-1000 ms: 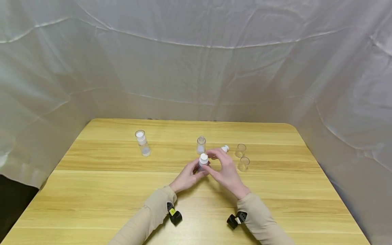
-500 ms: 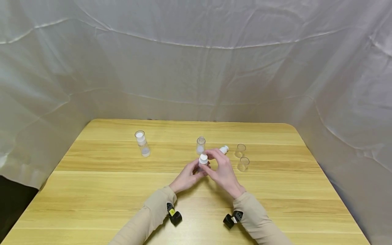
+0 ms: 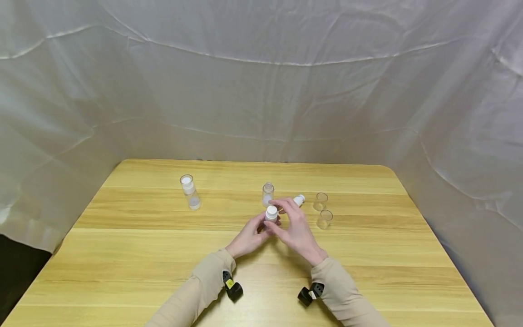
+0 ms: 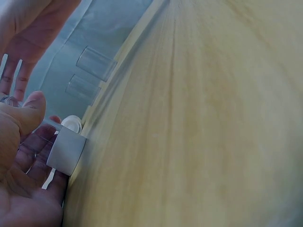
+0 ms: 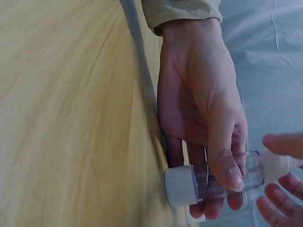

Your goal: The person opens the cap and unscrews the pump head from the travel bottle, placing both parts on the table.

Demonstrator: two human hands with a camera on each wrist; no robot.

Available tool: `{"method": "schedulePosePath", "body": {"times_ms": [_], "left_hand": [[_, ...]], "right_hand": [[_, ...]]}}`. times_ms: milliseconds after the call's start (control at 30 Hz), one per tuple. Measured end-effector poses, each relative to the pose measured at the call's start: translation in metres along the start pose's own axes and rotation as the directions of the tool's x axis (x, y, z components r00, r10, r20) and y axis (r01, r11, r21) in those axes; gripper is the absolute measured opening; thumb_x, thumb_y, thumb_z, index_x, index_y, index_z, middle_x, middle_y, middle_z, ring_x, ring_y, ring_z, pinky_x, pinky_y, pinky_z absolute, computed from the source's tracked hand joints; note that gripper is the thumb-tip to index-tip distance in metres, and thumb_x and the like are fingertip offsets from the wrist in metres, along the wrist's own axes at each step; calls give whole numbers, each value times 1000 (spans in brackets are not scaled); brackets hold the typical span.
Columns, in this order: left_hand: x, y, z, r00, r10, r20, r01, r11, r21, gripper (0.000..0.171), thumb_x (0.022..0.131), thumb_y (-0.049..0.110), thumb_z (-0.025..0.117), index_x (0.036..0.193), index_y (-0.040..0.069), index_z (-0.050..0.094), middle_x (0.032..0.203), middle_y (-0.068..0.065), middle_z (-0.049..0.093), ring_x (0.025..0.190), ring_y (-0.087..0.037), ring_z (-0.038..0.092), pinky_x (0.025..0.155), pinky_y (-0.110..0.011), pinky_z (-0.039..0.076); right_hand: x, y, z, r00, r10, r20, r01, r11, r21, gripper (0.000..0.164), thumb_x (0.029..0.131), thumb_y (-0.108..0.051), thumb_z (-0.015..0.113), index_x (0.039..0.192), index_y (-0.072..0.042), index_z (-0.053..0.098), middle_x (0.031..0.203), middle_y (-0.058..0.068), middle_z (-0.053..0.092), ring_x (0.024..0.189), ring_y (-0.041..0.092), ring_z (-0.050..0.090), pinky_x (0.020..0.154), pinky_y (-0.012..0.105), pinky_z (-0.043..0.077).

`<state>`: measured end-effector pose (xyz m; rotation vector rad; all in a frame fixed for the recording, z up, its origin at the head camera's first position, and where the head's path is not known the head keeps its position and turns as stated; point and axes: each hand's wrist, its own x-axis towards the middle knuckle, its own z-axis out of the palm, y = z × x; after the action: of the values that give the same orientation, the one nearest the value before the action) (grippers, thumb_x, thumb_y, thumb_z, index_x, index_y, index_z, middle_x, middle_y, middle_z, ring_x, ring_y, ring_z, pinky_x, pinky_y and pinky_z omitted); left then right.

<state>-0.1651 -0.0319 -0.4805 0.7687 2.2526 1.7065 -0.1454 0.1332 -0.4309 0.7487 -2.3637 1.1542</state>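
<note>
A grey cloth (image 3: 265, 91) hangs well beyond the white-topped bottle (image 3: 271, 215), which is between the person's two hands; a wooden table (image 3: 163, 263) spreads out on every side of it. Beige sleeves (image 3: 206, 279) come in towards the bottle from the near left and near right.

The left hand (image 3: 247, 236) holds the bottle from its left, clamped round the clear body, with the thumb on one side and the fingers on the other; the white base sticks out below this grip, the white neck above. The right hand (image 3: 297, 229) is to the bottle's right, thumb and fingers bent about the neck; I cannot tell whether they pinch it or only flank it.

A second bottle (image 3: 190, 192) stands well to the left of the held one. A clear bottle (image 3: 267, 196) is just behind it. Two clear cups (image 3: 325, 220) are to its right. A small white bottle (image 3: 299, 200), the smallest thing, lies on its side behind it and to the right.
</note>
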Motion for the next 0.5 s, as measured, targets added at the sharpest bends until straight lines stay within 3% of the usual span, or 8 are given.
{"method": "schedulePosePath", "body": {"times_ms": [133,300,500], "left_hand": [[0,0,0,1000,-11,-2,11,1000,-1,41,98,11,62,137,0,54,136,-20,62,134,-37,54,121,-53,38],[-1,1,0,1000,-6,6,6,1000,1,43,98,9,61,138,-1,52,135,-20,63,132,-36,56,120,-53,39],[-1,3,-1,1000,-8,3,8,1000,1,43,98,10,62,139,0,52,136,-21,63,133,-37,55,121,-54,37]], "right_hand": [[0,-1,1,1000,16,-18,-15,1000,7,46,76,-1,84,117,2,64,111,16,68,95,26,67,85,43,61],[0,1,-1,1000,-23,7,23,999,36,44,78,3,79,120,1,65,115,16,69,105,29,66,94,49,58],[-1,1,0,1000,14,-4,-14,999,35,48,78,-1,81,122,1,63,119,16,67,109,28,66,100,43,57]]}}
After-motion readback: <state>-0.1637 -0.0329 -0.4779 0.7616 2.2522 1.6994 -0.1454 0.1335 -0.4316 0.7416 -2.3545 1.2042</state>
